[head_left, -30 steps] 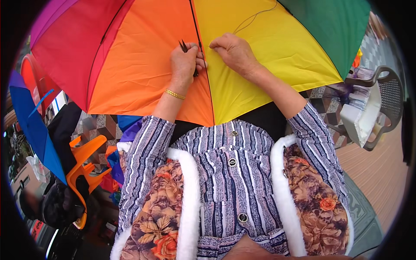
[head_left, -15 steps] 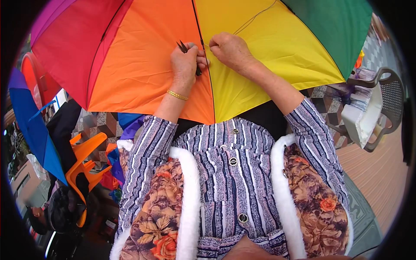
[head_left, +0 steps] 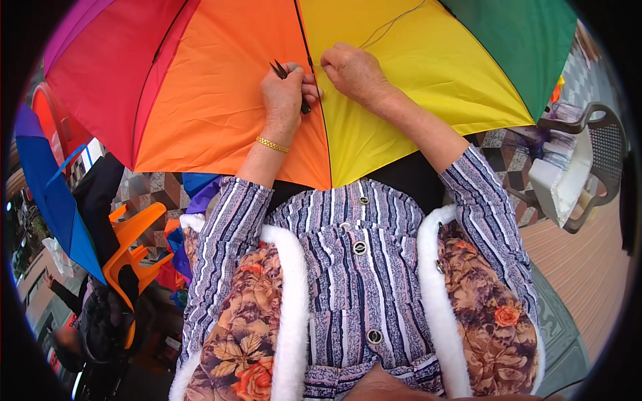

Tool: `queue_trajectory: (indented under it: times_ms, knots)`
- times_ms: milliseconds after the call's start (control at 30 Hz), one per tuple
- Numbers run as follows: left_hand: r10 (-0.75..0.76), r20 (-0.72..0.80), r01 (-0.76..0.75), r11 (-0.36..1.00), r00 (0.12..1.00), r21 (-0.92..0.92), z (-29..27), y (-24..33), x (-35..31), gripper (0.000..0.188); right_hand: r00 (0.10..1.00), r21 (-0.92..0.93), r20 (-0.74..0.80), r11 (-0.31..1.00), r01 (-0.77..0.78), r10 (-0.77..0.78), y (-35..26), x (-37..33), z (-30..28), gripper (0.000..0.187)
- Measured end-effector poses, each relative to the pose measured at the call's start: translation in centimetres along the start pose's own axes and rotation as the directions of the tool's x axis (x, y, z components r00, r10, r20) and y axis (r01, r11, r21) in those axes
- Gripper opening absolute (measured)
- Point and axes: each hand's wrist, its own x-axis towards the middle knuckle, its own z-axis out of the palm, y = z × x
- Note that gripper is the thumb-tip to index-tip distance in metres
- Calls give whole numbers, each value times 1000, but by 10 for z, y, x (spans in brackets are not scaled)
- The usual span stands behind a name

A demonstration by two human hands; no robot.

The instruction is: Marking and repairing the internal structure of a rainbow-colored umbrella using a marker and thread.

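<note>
A rainbow umbrella canopy point(head_left: 227, 73) lies spread over my lap, its inner side with the thin dark ribs showing. A black rib point(head_left: 308, 50) runs along the seam between the orange and yellow panels. My left hand point(head_left: 284, 97) is left of that rib, closed round small black thread snips point(head_left: 279, 70) with the blades pointing up; its fingertips reach to the rib. My right hand point(head_left: 351, 70) is pinched just right of the rib, over the yellow panel. What its fingertips hold is too small to make out. A loose thread point(head_left: 391, 25) loops across the yellow panel above it.
On the right, a grey-brown plastic chair point(head_left: 605, 144) carries a white foam box point(head_left: 555, 180) with bundles of purplish thread. To the left stand an orange plastic chair point(head_left: 137, 234) and a blue umbrella point(head_left: 60, 200). A person point(head_left: 93, 321) is at the lower left.
My right hand has moved slightly up along the rib, and the left hand has shifted up a little. At the lower left, the other person's arm has come up.
</note>
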Motion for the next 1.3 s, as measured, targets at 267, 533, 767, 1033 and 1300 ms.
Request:
queue_trajectory:
  times_ms: [267,533,767,1033,1300]
  knots:
    - [-11,32,12,1000,999,-18,-1,0,3,6,998,34,-40,998,59,-58,0,11,8,7]
    - [9,44,-7,999,999,-37,-5,1,8,9,991,61,-106,994,92,-85,-1,10,16,9]
    - [120,-4,-120,992,993,-34,-6,-8,1,6,994,179,-74,982,-64,78,-17,1,9,17]
    - [192,-39,-192,981,981,18,-18,-11,-5,6,961,1,64,963,-269,269,-44,-1,31,27]
    - [140,-76,-156,947,987,-281,-42,-20,-6,7,970,469,107,849,-244,219,-39,-6,45,20]
